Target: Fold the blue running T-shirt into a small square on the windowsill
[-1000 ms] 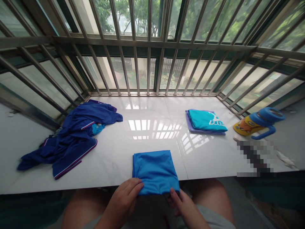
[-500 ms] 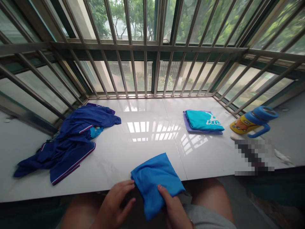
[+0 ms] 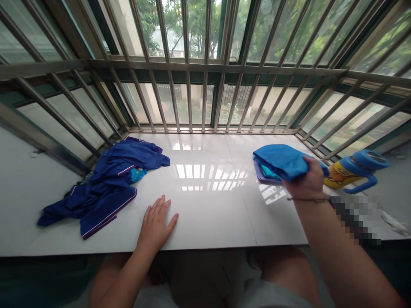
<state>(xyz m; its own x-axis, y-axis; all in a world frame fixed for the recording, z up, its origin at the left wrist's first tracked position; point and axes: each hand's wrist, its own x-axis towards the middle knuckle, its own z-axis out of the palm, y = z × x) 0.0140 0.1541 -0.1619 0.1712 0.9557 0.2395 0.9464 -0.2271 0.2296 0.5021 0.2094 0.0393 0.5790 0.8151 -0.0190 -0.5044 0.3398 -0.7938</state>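
Note:
My right hand grips a folded blue garment by its near right side, over the small stack at the right. Beneath it show the edges of a folded turquoise garment and a folded purple garment. Whether the blue one rests fully on the stack I cannot tell. My left hand lies flat on the white sill near its front edge, fingers spread and holding nothing. To its left is a loose heap of dark blue clothes with striped trim.
A blue and yellow bottle with a handle stands right of the stack. Nearer me lies a pixelated dark item. Metal bars close off the window behind the white sill. My legs are under its front edge.
My right hand has carried the folded blue garment from the front edge to above the stack at the right. My left hand has moved off it and onto the sill.

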